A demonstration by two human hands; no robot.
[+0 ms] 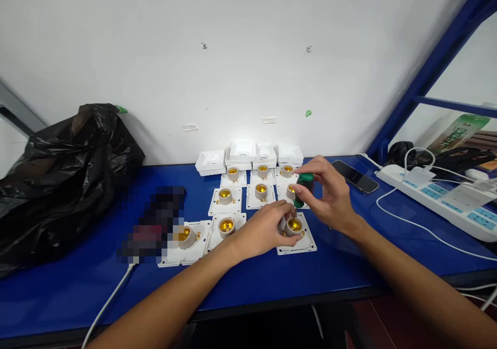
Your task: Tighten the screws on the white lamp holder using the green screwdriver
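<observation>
My right hand (330, 196) is closed round a green-handled screwdriver (303, 187), which stands nearly upright with its tip down in a lamp socket (294, 226) on a white square plate (306, 243). My left hand (266, 227) grips that socket from the left side, fingers curled against it. Several more white plates with brass-lined sockets (226, 226) lie in rows on the blue table (272, 281), just beyond and left of my hands.
White box-like covers (240, 155) stand against the wall behind the rows. A black plastic bag (62, 178) fills the left. A phone (355, 176), a white power strip (438, 199) and cables lie at the right. A blurred-out object (155, 224) with a white cable sits at the left front.
</observation>
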